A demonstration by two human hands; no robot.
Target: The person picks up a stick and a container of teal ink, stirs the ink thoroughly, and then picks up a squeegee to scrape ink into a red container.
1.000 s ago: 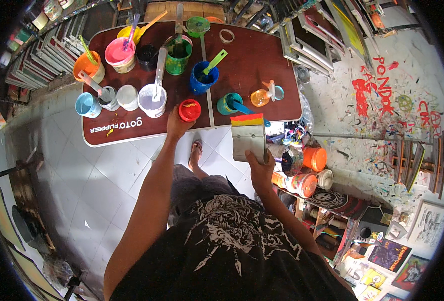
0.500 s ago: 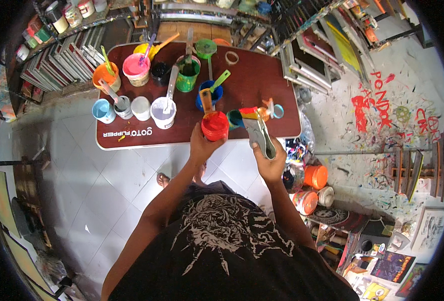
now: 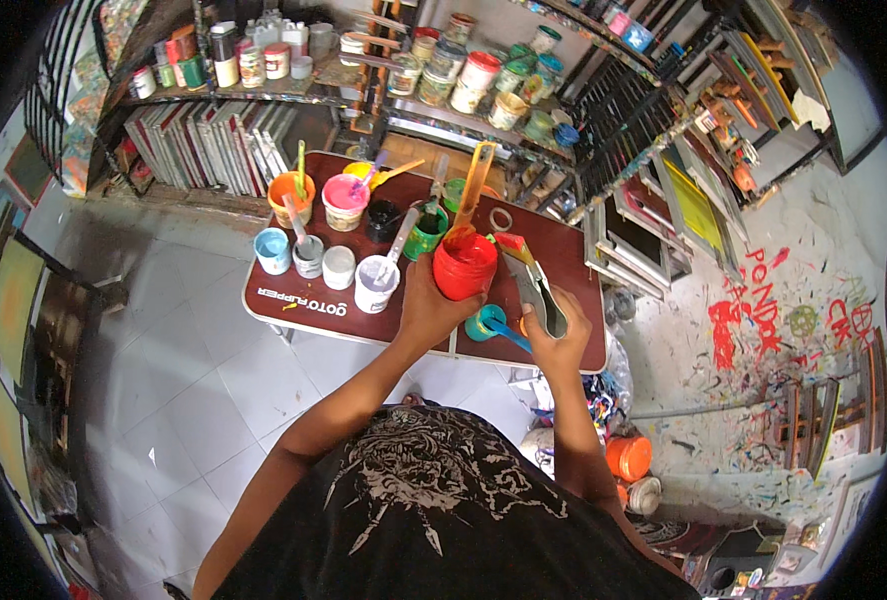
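Note:
My left hand [image 3: 425, 305] grips a red paint pot [image 3: 464, 266] and holds it up over the low dark-red table [image 3: 293, 300]. An orange stirring stick [image 3: 473, 185] stands in the pot. My right hand [image 3: 555, 335] holds a flat grey board [image 3: 535, 290] on edge, with bands of red, green and yellow paint at its top. A teal pot [image 3: 483, 322] with a blue stick sits on the table between my hands.
The table carries several paint pots: orange [image 3: 291, 198], pink [image 3: 343, 202], green [image 3: 425, 232], black [image 3: 383, 220], light blue [image 3: 272, 250], white [image 3: 375, 284]. Shelves of jars [image 3: 473, 75] and stacked frames [image 3: 213, 145] stand behind. Orange pots [image 3: 628, 458] sit on the floor at the right.
My left hand has lifted the red pot from the table and brought it up toward me. My right hand has turned the board on edge and raised it beside the pot.

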